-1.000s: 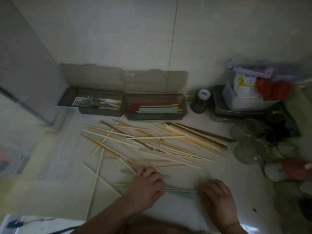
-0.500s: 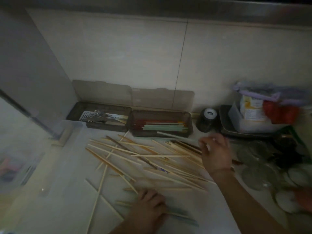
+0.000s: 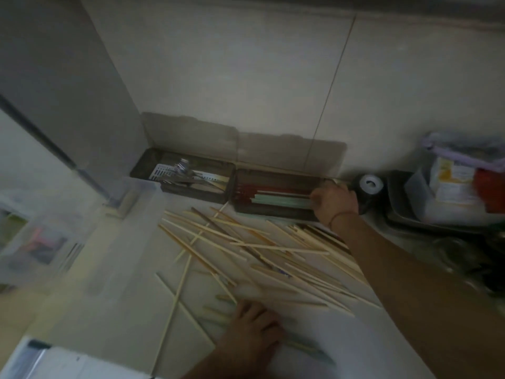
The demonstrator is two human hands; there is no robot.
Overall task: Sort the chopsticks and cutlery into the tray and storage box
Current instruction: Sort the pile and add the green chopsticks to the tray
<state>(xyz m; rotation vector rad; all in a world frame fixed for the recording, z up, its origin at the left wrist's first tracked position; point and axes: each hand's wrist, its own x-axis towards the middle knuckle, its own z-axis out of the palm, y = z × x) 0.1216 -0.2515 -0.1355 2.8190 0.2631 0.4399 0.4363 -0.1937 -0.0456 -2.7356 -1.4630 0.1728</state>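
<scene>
Many pale wooden chopsticks [image 3: 246,243] lie scattered across the white counter. Against the wall stand two dark open boxes. The left tray [image 3: 196,196] holds metal cutlery [image 3: 183,170]. The right storage box [image 3: 273,213] holds red and pale green chopsticks side by side. My right hand [image 3: 334,201] reaches over the box's right end, fingers closed on the tip of a pale chopstick [image 3: 284,193] lying along the others. My left hand [image 3: 251,329] rests flat, fingers spread, on a few green chopsticks [image 3: 308,351] near the counter's front.
A dark jar with a white lid [image 3: 370,184] stands right of the storage box. Beyond it a metal tray [image 3: 401,214] carries a plastic container with packets. Glassware [image 3: 464,255] crowds the right side. A clear plastic bin [image 3: 41,236] stands at the left.
My right hand carried a pale chopstick from over the pile to the right end of the storage box. My left hand stayed on the green chopsticks. The view tilted upward.
</scene>
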